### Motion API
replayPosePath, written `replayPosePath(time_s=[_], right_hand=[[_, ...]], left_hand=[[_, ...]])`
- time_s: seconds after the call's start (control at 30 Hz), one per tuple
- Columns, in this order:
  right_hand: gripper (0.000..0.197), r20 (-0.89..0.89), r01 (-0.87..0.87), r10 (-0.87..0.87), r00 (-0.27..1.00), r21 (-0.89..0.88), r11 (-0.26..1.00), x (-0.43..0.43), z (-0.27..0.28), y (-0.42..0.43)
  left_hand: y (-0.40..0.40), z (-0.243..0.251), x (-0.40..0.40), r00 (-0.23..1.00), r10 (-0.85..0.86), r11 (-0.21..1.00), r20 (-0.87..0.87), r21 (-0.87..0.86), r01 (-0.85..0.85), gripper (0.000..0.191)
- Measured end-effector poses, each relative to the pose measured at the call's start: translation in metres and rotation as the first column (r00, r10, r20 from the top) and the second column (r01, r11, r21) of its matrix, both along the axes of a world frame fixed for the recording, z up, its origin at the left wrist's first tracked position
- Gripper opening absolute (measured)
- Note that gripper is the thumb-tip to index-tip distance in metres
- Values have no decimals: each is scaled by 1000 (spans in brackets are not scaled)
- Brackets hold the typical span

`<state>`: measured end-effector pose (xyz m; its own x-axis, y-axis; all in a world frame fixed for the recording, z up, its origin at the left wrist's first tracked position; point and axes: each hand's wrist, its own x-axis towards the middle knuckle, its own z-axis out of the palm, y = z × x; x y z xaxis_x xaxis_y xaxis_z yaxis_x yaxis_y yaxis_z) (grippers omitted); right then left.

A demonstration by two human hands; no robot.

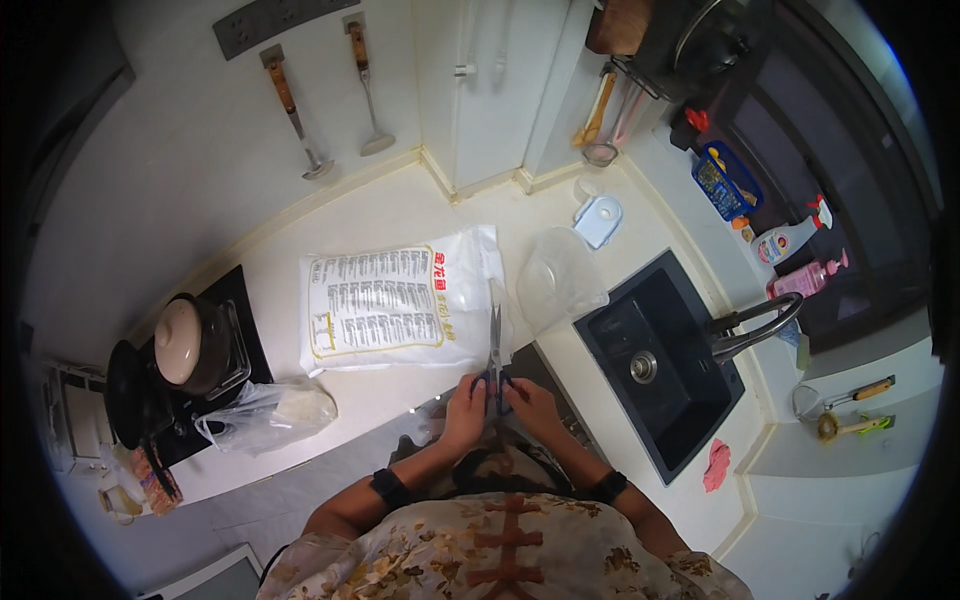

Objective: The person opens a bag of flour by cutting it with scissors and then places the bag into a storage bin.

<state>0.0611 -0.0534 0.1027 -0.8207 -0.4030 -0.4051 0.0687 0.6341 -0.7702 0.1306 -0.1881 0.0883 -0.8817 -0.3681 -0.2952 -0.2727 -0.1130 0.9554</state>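
A pair of scissors [495, 345] with dark handles is held between both hands in front of my body. My left hand [466, 409] grips one handle loop and my right hand [531, 405] grips the other. The metal blades point away from me and look nearly closed together. Beyond them, a large white printed bag [382, 300] lies flat on the counter, the blades reaching over its right end. To the right of the bag is a clear plastic container [559, 277], close to the sink.
A black sink [645, 367] with a curved faucet [757, 330] is at the right. Left stand a lidded pot [180, 341] and a black pan [127, 397] on the stove, beside a clear plastic bag [274, 412]. A light blue plastic item [598, 222] and a pink cloth [716, 465] rest on the counter.
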Motion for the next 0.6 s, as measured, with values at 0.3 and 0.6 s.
replayPosePath(time_s=[0.3, 0.6], right_hand=[[30, -237, -7, -1, 971, -33, 999, 7, -16, -18], [32, 637, 515, -156, 755, -428, 743, -6, -35, -3]], left_hand=[[-2, -12, 5, 1000, 3, 991, 30, -132, 1, 26], [-25, -49, 10, 908, -388, 922, -159, -47, 385, 35]])
